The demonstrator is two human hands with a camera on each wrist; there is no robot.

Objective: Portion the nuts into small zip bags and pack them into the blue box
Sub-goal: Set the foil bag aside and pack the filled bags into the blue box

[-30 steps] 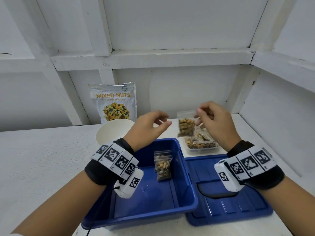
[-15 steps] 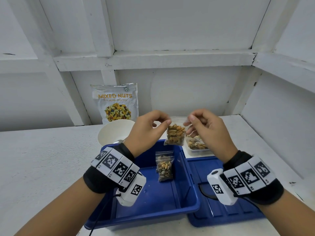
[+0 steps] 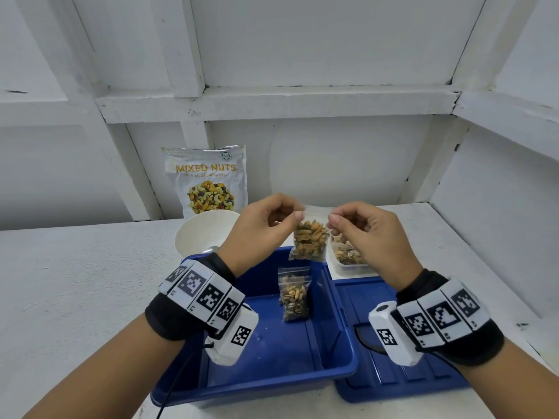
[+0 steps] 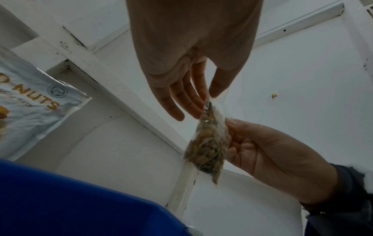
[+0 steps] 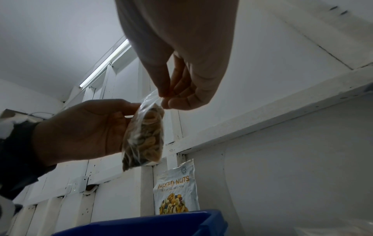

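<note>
We are pinching the top strip of a small zip bag [image 3: 310, 241] of nuts between both hands, so the grip on each side is a thumb-and-fingertip pinch: our left hand [image 3: 262, 225] is taking the left top corner and our right hand [image 3: 370, 234] is taking the right top corner. The bag is hanging upright from that strip, its lower half bulging with nuts, and it is hovering above the far edge of the blue box [image 3: 338, 362]. In the left wrist view the fingers [image 4: 193, 95] are closing on the bag's upper edge while the other hand is showing just behind the bag [image 4: 210, 143]; in the right wrist view the fingertips [image 5: 167, 102] are nipping the clear plastic at the top of the bag [image 5: 144, 137]. Inside the box a second filled bag [image 3: 295, 293] is lying on the floor near the far wall. The box's blue lid [image 3: 384, 385] is lying flat on the tabletop [image 3: 75, 297] just right of the box. Beyond the lid a clear tub [image 3: 348, 264] is holding more filled bags. Behind our left hand a white bowl [image 3: 199, 234] is sitting, and a mixed nuts pouch [image 3: 208, 179] is leaning against the white wall.
</note>
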